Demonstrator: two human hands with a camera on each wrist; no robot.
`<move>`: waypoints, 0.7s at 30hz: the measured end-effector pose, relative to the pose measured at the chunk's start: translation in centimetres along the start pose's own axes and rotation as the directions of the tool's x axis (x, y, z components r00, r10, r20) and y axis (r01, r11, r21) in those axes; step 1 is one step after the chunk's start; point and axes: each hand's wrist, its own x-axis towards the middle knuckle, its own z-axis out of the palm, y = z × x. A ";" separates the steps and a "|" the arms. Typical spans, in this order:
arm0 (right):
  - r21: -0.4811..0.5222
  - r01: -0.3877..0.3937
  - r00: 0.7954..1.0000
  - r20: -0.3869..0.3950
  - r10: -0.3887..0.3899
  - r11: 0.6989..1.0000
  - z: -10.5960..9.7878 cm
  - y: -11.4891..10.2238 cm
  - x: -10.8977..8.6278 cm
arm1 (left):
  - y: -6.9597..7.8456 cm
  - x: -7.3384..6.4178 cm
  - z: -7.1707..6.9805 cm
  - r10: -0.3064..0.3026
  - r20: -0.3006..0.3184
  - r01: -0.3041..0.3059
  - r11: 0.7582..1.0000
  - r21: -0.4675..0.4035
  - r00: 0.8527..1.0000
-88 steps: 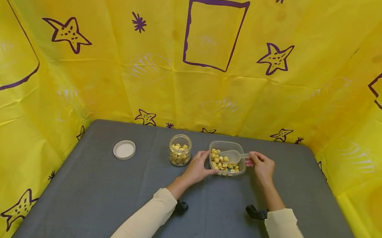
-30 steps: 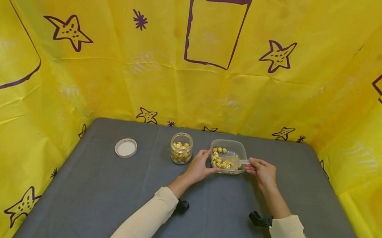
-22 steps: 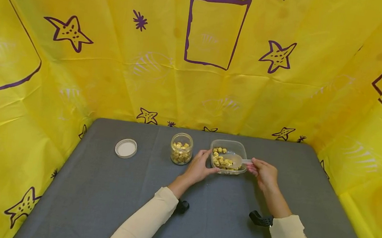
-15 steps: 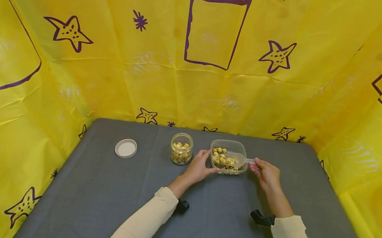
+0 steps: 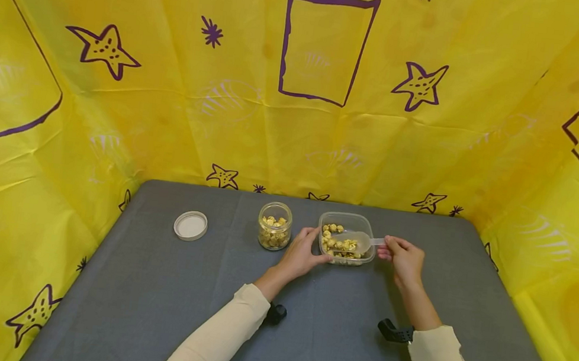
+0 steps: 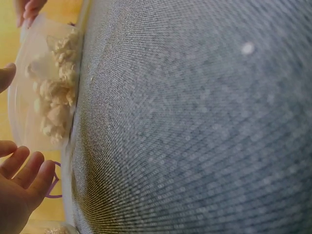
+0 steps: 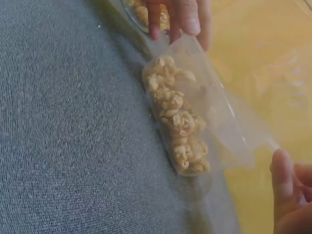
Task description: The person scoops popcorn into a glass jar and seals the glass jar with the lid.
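Observation:
My left hand (image 5: 301, 253) grips the near left corner of a clear plastic container (image 5: 351, 217), with the thumb at its front side and the fingers along its left side. Caramel popcorn (image 7: 178, 117) lies in the container's bottom. With thumb and fingers, my right hand (image 5: 402, 260) pinches the handle of a translucent scoop (image 5: 363, 241) at the container's right rim. The scoop's bowl is inside the container among the popcorn; pieces show at its lower edge, but I cannot tell how many it carries. Left of the container stands an uncapped jar (image 5: 274, 226), partly filled with popcorn.
A white-lined round lid (image 5: 190, 226) lies left of the jar. All of it stands on a grey cloth-covered table (image 5: 147, 295). A yellow printed cloth (image 5: 177, 132) encloses the table's back and sides. A small pale speck (image 6: 248, 48) is on the cloth.
The scoop has dipped into the popcorn, pushing pieces about, then shifted slightly right and back with my right hand. My left hand stays on the container. Jar and lid have not moved.

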 end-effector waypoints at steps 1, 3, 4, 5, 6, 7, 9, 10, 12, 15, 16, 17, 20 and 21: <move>-0.009 0.027 1.000 -0.013 -0.027 1.000 0.1 0.1 0.0 | 0.0 0.0 0.0 0.001 0.001 -0.001 1.000 0.000 1.000; -0.038 0.062 0.997 -0.033 -0.064 0.997 0.2 0.2 0.1 | 0.1 0.0 -0.1 0.002 0.002 -0.002 1.000 0.000 1.000; -0.053 0.071 0.997 -0.033 -0.073 0.996 0.3 0.3 0.1 | 0.1 0.0 -0.1 0.003 0.002 -0.003 1.000 0.002 1.000; -0.066 0.074 0.997 -0.031 -0.076 0.995 0.3 0.5 0.0 | 0.1 0.0 -0.1 0.004 0.001 -0.004 1.000 0.005 1.000; -0.076 0.076 0.997 -0.021 -0.078 0.994 0.3 0.6 0.0 | 0.1 0.0 -0.1 0.004 0.000 -0.004 1.000 0.007 1.000; -0.086 0.076 0.997 -0.007 -0.077 0.993 0.3 0.7 0.0 | 0.0 0.0 -0.1 0.005 -0.001 -0.005 1.000 0.009 1.000; -0.101 0.073 0.997 0.027 -0.070 0.992 0.2 0.9 0.0 | 0.0 0.0 -0.1 0.003 -0.002 -0.003 1.000 0.015 1.000; -0.097 0.072 0.997 0.044 -0.068 0.993 0.2 1.0 0.0 | 0.0 0.0 -0.1 0.003 -0.004 -0.003 1.000 0.016 1.000; -0.087 0.068 0.995 0.078 -0.061 0.994 0.0 1.0 0.0 | 0.0 0.1 -0.1 0.001 -0.003 0.000 1.000 0.021 1.000; -0.074 0.060 0.991 0.124 -0.050 0.995 -0.3 0.9 0.1 | 0.1 0.1 -0.2 -0.002 -0.001 0.002 1.000 0.022 1.000; -0.078 0.055 0.989 0.144 -0.044 0.995 -0.4 0.9 0.1 | 0.1 0.1 -0.2 -0.002 0.000 0.002 1.000 0.022 1.000; -0.080 0.049 0.987 0.157 -0.036 0.996 -0.5 0.8 0.1 | 0.1 0.1 -0.2 -0.002 0.001 0.002 1.000 0.024 1.000; -0.091 0.016 0.982 0.187 0.001 0.996 -0.7 0.5 0.1 | 0.1 0.1 -0.2 -0.001 0.005 0.001 1.000 0.026 1.000; -0.089 -0.006 0.982 0.190 0.023 0.996 -0.8 0.4 0.0 | 0.1 0.1 -0.2 0.000 0.005 0.000 1.000 0.028 1.000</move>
